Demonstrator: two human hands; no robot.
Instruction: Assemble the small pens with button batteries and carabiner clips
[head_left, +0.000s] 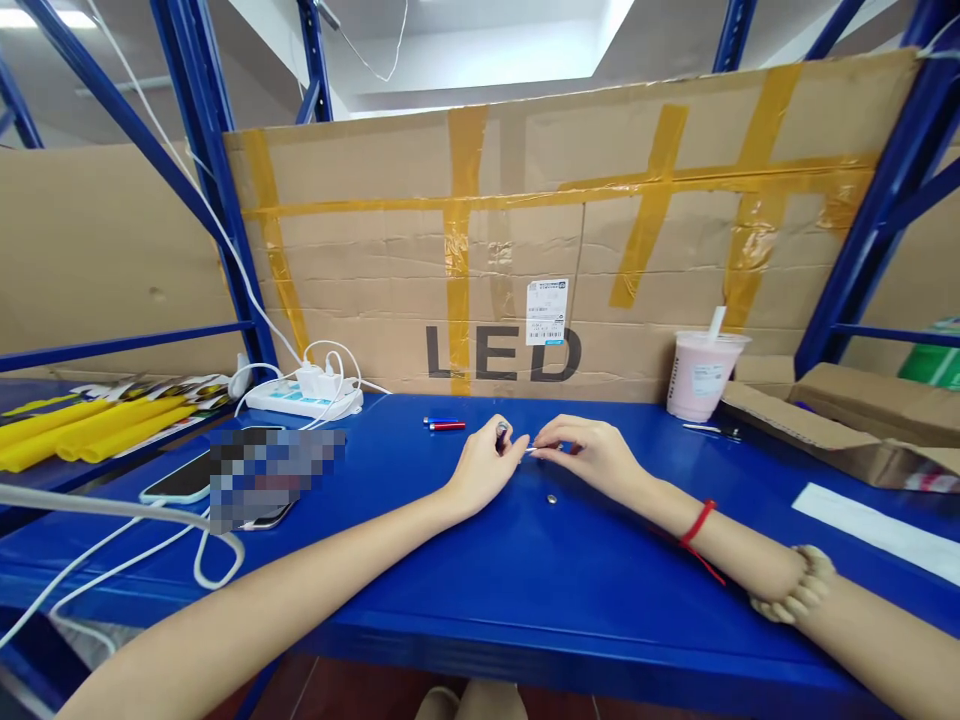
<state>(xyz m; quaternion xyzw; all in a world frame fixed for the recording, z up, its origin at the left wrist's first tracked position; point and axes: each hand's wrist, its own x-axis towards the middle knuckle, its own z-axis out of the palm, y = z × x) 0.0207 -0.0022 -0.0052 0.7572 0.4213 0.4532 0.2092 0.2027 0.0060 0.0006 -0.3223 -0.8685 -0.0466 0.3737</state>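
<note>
My left hand (484,465) is closed around a small dark cylindrical thing (501,434), mostly hidden by the fingers. Close beside it, the fingertips of my right hand (589,450) pinch a thin, pale, stick-like piece (531,450) that spans the narrow gap between the hands; its exact kind is too small to make out. On the blue table just below them lies a small round metal piece (552,498). Behind my left hand rest a short red tube with a silver end (448,427) and a similar blue one (442,420).
Phones (180,475) and white cables lie left, near a power strip (304,398) and yellow tubes (97,430). A pink drink cup (703,375), an open cardboard box (832,430) and a white strip (881,530) are right. Taped cardboard (360,270) backs the table (450,610).
</note>
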